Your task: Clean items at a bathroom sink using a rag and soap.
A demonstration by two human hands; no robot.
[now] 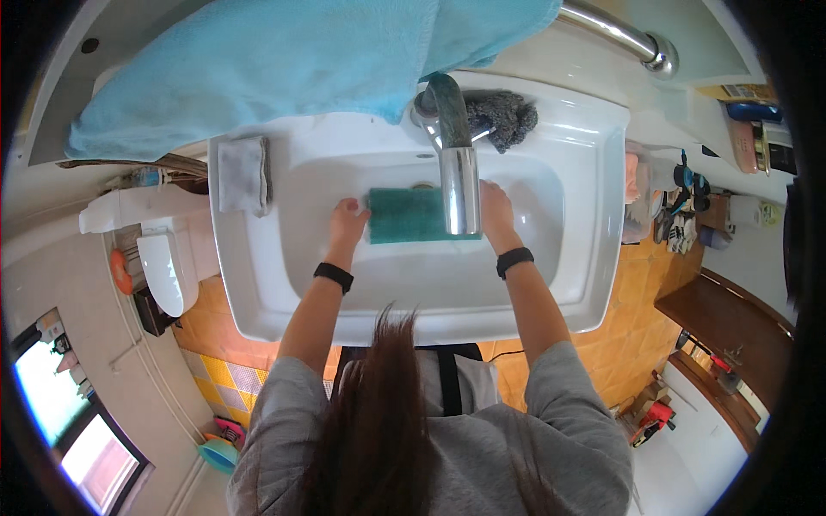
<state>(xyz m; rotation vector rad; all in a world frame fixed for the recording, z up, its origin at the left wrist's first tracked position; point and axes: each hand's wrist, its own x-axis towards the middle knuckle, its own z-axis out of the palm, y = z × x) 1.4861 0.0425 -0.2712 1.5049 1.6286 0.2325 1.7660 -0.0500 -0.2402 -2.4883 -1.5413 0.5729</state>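
I hold the green cloth (411,215) in the sink (585,258) under the tap (459,185), its long axis stretched between my left hand (348,219) and right hand (496,211), fingers gripping each end.

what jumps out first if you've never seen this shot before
The eye goes to the green cloth stretched between the left hand and right hand in the middle of the white sink, just under the chrome faucet. Next is the big light blue towel draped across the top of the picture. A folded grey cloth lies on the sink's left rim, and a dark grey rag sits behind the faucet.
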